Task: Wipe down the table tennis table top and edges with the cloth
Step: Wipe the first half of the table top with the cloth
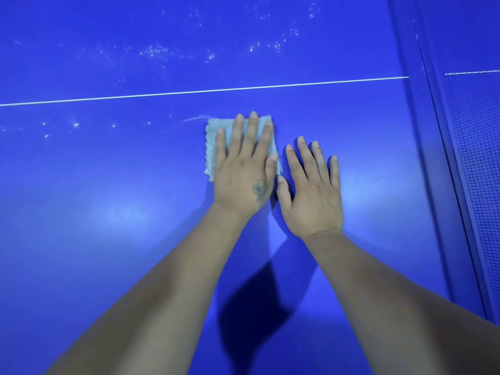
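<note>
Cloth pressed flat on the blue worktop under the left hand.

In the head view, a pale cloth (213, 147) is pressed onto the blue worktop (108, 239) by the left hand (243, 174), whose fingers are laid straight and spread across it, nothing being gripped. The right hand (311, 190) is laid flat, palm down, fingers extended and bare, on the surface just right of the cloth. A white line (162, 94) is seen beyond the cloth, and white specks (157, 51) are scattered over the far and left areas. The net (479, 158) is seen along the right side.
</note>
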Action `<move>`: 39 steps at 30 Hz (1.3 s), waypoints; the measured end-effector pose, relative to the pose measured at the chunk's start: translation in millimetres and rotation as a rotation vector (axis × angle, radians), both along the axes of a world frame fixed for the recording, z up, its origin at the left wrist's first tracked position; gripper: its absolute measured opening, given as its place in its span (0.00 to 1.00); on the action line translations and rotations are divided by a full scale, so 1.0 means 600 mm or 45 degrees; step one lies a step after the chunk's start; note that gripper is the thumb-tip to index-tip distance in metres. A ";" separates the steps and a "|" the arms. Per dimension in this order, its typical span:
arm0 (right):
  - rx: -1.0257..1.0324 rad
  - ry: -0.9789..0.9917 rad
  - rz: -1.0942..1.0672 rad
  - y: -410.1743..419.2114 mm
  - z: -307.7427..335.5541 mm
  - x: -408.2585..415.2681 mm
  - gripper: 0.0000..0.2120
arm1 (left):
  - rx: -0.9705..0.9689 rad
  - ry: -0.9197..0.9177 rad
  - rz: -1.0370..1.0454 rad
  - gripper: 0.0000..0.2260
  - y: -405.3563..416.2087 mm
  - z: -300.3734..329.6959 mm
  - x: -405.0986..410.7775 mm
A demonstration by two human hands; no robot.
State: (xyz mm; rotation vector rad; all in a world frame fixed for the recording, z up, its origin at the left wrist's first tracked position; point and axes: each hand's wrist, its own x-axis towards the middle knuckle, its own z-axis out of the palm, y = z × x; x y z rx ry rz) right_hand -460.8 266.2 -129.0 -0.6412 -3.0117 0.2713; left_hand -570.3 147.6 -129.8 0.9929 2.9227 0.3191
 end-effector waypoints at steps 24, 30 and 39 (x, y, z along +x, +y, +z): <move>-0.008 0.025 0.005 -0.003 0.007 -0.003 0.30 | -0.010 0.052 0.140 0.28 0.020 -0.003 -0.110; 0.002 0.016 0.007 -0.002 0.005 -0.002 0.30 | -0.020 0.081 -0.053 0.27 -0.033 0.000 -0.033; -0.076 0.110 -0.097 -0.009 0.006 -0.014 0.28 | -0.080 0.002 0.308 0.28 -0.174 0.005 -0.045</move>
